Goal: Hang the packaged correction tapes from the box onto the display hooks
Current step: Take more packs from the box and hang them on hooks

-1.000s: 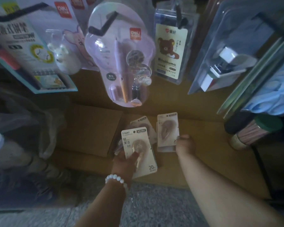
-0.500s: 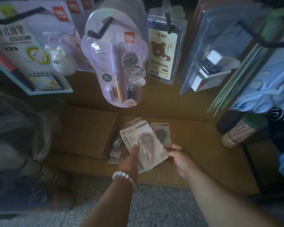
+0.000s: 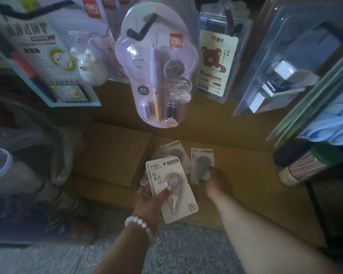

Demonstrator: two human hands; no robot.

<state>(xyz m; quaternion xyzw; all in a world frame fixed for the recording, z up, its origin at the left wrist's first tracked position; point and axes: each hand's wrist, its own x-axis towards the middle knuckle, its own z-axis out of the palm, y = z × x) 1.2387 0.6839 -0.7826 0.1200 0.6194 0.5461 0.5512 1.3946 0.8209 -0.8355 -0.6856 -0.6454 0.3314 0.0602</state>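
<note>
My left hand, with a white bead bracelet at the wrist, grips a stack of packaged correction tapes; the top pack is a white card with a pink tape under a clear blister. Just right of it, my right hand pinches the lower end of another correction tape pack with a grey tape, held over the open cardboard box. More packs lie fanned behind the stack. A black display hook juts out above, carrying a lilac pen set.
Hanging stationery crowds the top: a purple pen blister, a bear-printed pack, a clear clip box and a teal-edged pack. A box flap lies left. A green-capped tube stands right. Speckled floor is below.
My right hand moved away from the stack in my left hand, reached into the box and now holds a grey-tape pack. The left hand's stack tilted more upright.
</note>
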